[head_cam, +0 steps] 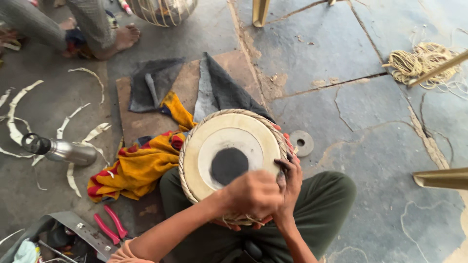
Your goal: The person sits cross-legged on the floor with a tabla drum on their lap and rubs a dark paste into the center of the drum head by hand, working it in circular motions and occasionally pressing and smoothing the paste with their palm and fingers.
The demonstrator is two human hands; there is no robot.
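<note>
Both hands [265,195] grip the drum [229,151] rim, pliers [111,226], cloth [139,165] and flask [63,151] left

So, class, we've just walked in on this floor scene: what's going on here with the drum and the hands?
A person sits cross-legged on a stone floor with a small drum resting in the lap, its pale head with a black centre spot facing up. The left hand is closed at the near rim by the woven lacing, and the right hand grips the rim beside it. A yellow and red cloth, red-handled pliers and a metal flask lie to the left. Another person's foot shows at the top.
</note>
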